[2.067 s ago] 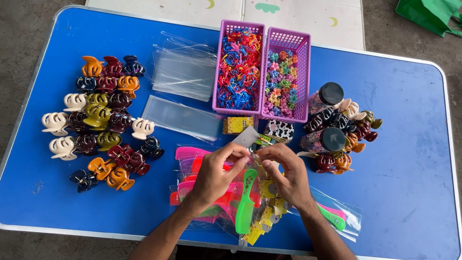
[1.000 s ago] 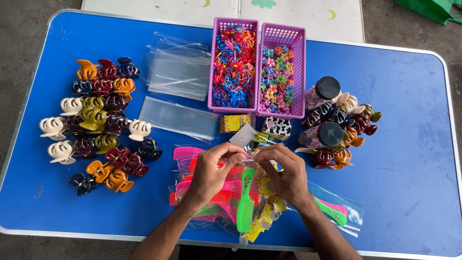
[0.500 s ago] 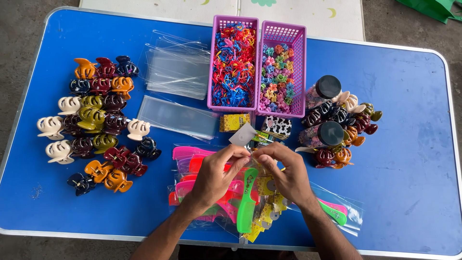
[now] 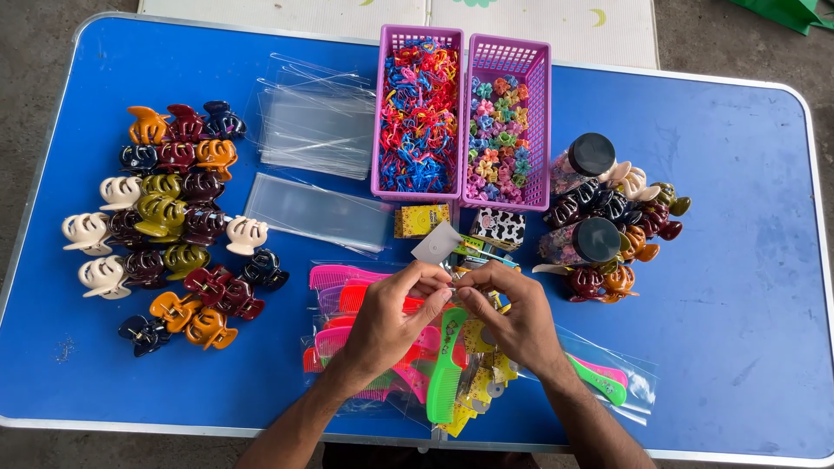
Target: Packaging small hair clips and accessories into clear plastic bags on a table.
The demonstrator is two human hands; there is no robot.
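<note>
Blue folding table (image 4: pixel 721 287) fills the head view, crowded with hair goods. Both hands meet over a pile of plastic combs (image 4: pixel 408 347) near the front edge. The left hand (image 4: pixel 395 321) has its thumb and forefinger pinched together, the other fingers curled; the right hand (image 4: pixel 512 317) pinches the same way, fingertips almost touching the left's. Between them sits something small, too tiny to tell what. Just beyond the fingers lies a clear packet (image 4: pixel 437 243). Two purple baskets (image 4: pixel 508 52) of small clips stand further back, flat clear bags (image 4: pixel 317 213) to their left, big claw clips (image 4: pixel 165 217) at the far left, two black-lidded jars (image 4: pixel 595 239) at the right.
</note>
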